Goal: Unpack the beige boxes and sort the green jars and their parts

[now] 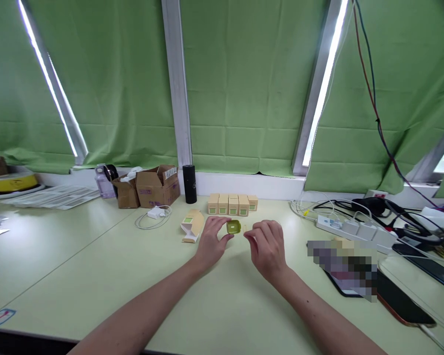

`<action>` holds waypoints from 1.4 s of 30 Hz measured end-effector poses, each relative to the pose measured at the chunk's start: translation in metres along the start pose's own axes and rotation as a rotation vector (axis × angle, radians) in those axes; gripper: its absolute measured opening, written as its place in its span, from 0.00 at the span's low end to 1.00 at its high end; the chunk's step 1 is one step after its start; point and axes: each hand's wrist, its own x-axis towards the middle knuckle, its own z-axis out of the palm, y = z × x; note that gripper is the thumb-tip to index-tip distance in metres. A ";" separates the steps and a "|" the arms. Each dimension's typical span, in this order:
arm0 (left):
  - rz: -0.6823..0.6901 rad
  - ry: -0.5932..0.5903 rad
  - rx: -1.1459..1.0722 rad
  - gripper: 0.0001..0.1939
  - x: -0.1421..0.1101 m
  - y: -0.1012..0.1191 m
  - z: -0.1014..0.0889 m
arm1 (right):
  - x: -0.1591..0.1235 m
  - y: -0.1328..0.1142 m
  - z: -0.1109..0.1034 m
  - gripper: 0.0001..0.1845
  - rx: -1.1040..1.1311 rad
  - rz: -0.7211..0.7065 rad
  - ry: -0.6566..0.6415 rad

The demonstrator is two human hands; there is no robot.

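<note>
A small olive-green case is held up above the table between the thumb and fingers of my left hand. Its hollow-looking side faces me. Just to its right, my right hand is closed in a pinch; a faint pale sliver shows by the fingertips, too small to name. Left of my left hand lies an opened small cardboard box with its flaps out. Beyond both hands stand several closed small tan boxes in a row, with green labels.
At the back left are a brown carton, a black cylinder and a white charger with its cable. To the right lie a white power strip, tangled cables and a phone. Green curtains hang behind the table.
</note>
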 end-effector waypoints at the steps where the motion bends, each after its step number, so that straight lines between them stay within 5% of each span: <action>1: -0.012 0.003 -0.004 0.20 0.000 -0.001 0.000 | 0.001 0.004 0.000 0.07 0.022 0.047 0.011; 9: -0.145 0.048 -0.044 0.23 0.001 -0.007 0.001 | 0.009 0.050 0.012 0.07 0.097 0.570 -0.104; 15: -0.256 0.088 -0.080 0.22 0.002 -0.006 0.000 | 0.003 0.066 0.040 0.10 -0.158 0.386 -0.516; 27: -0.376 0.116 -0.195 0.11 0.009 -0.001 -0.002 | -0.019 0.058 0.093 0.13 -0.277 0.268 -0.703; 36: -0.668 0.083 -0.651 0.24 0.012 -0.002 0.001 | -0.020 0.049 0.076 0.12 -0.296 0.228 -0.743; 42: -0.790 0.017 -1.090 0.19 0.011 -0.007 0.002 | -0.026 0.019 0.042 0.08 -0.192 0.124 -0.861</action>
